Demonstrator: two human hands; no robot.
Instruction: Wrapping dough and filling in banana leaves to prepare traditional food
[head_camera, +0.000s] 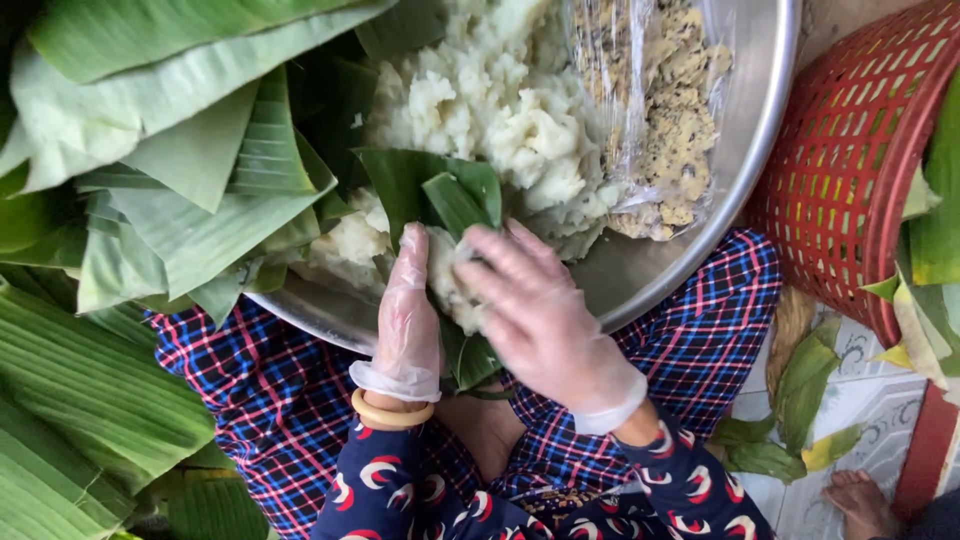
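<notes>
Beside the silver bowl (760, 110): green banana leaves (150, 150), white dough (480, 100), a red lattice basket (850, 170), and navy, red-checked trousers (270, 390) below.

Two gloved hands (410, 310) (540, 315) — one bowl (760, 110), one basket (850, 170)

you had a green banana leaf (455, 200) folded into a cup over the rim of the steel bowl, its strips crossing dark side out. inside it sat a lump of white sticky dough (448, 285), pale and rough, pressed between the leaf walls.
</notes>
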